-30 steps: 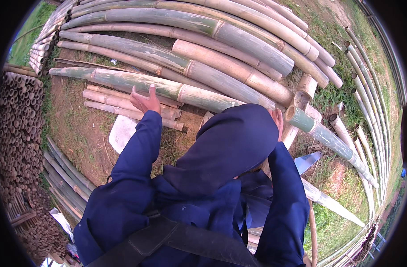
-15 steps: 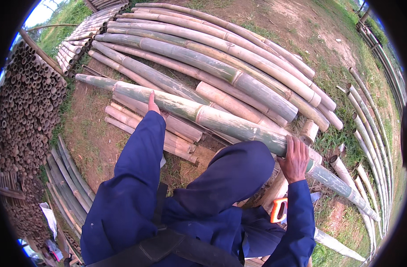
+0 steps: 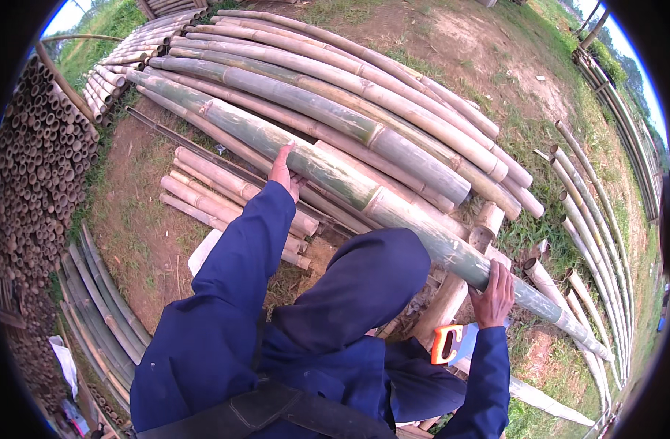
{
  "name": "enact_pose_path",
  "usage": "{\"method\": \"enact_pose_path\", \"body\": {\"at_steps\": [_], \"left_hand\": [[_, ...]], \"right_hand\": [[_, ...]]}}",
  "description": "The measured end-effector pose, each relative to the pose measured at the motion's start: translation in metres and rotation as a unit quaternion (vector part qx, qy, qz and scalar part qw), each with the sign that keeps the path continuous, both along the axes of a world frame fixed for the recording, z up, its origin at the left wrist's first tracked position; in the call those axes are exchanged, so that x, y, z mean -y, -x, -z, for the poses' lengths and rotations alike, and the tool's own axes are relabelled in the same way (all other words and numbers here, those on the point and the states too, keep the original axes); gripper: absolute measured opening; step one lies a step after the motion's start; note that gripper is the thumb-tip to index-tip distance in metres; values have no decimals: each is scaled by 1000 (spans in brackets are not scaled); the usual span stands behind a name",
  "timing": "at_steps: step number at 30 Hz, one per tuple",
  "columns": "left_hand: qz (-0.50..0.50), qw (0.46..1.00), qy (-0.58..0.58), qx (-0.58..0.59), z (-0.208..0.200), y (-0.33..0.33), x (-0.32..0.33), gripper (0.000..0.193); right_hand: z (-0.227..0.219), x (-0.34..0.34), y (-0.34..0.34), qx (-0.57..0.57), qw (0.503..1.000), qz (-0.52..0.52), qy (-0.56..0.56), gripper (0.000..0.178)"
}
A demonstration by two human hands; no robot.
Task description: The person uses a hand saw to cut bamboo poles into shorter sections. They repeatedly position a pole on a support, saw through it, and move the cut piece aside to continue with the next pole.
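Observation:
A long, thick green bamboo pole slants across in front of me, from the far left to the near right. My left hand grips its near side, thumb up along the pole and fingers curled beneath, partly hidden. Farther right, my right hand is wrapped over the same pole. Below the right hand, beside my leg, is a handsaw with an orange handle; its blade is partly covered by my right sleeve. My bent knee is close under the pole.
Beyond the pole lie several long bamboo poles. Shorter pieces rest at its near left. A crosswise log sits beneath it. Cut bamboo is stacked high at left; thin poles line the right.
The pole's left end has shifted farther away, onto the other poles, and my left hand has moved right in view. More of the saw blade shows. Both hands stay on the pole.

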State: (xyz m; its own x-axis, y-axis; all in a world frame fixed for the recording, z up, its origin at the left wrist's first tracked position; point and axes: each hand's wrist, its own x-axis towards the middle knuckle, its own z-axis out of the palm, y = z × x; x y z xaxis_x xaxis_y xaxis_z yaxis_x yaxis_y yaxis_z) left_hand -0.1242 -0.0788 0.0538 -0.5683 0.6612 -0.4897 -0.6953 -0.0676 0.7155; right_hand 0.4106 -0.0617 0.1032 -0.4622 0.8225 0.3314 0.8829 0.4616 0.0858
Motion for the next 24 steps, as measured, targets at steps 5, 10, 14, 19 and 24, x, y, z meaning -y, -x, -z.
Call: {"method": "enact_pose_path", "body": {"at_steps": [5,10,14,19,24], "left_hand": [[18,999,-19,-24,-20,34,-77,102],[19,1000,0,20,-16,68,-146,122],[92,969,46,-225,5,57,-151,118],[22,889,126,-440,82,97,-90,95],[55,811,236,-533,122,105,-28,90]], "right_hand": [[-25,-28,36,-6,999,31,-15,85],[-50,-112,69,47,999,12,-9,76],[-46,-175,64,63,998,17,-17,71],[-45,-230,118,40,991,37,120,84],[-1,-230,125,6,994,48,100,98]]}}
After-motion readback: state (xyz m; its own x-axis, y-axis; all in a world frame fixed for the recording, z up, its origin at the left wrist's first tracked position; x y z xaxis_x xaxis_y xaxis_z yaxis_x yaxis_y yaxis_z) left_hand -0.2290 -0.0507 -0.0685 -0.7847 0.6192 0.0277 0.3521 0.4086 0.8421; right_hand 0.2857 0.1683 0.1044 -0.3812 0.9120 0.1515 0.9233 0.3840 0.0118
